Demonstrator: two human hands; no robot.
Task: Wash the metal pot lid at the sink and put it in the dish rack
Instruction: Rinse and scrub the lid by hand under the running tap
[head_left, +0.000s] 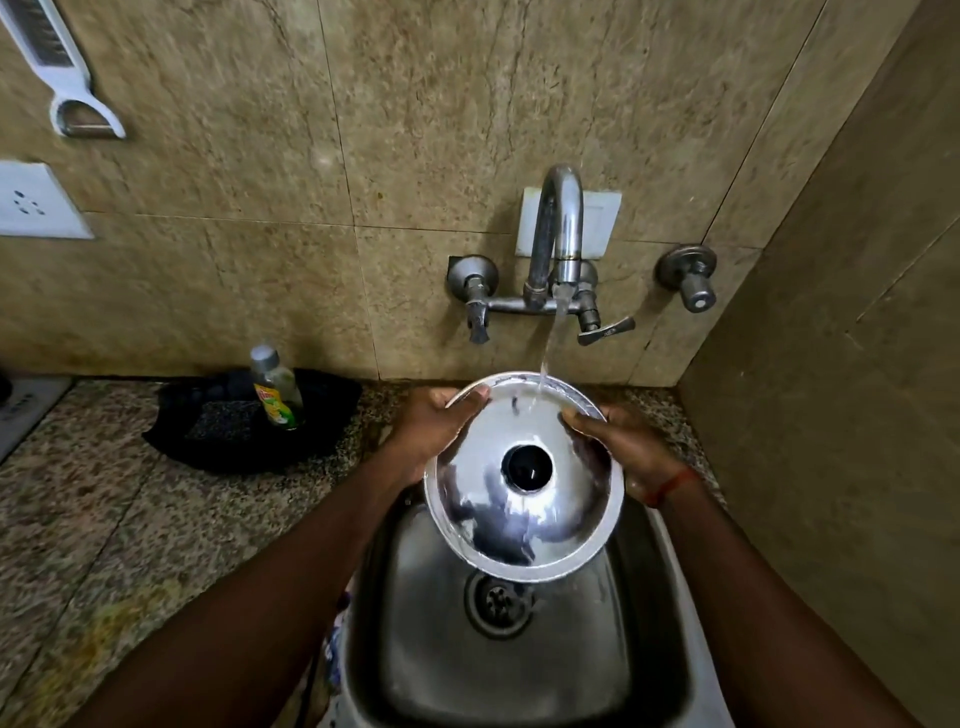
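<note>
Both hands are being used to hold the metal pot lid (522, 478) above the sink (415, 649): the left hand (441, 421) is being closed around the lid's upper left rim, and the right hand (618, 447) is being closed around its upper right rim. The lid is being held domed side towards the camera, its black knob (526, 466) in the middle, and tilted so that its far edge is being met by the stream of water (550, 343) running from the tap (558, 228). Water is being sheeted down the shiny surface.

Judged from this, the rinsing step is being carried out; no foam is being shown on the lid, so the soaping may already be done, though that cannot be told. The placing in the dish rack is not yet done, and no rack is being shown in view.

Room is being limited. The sink is narrow, being hemmed by a side wall (831, 364) close on the right and the tiled back wall just behind the tap. The speckled bench (130, 519) is lying open on the left, where a soap bottle (275, 387) is standing on a black cloth (218, 447) near the back wall, well apart from the lid.
</note>
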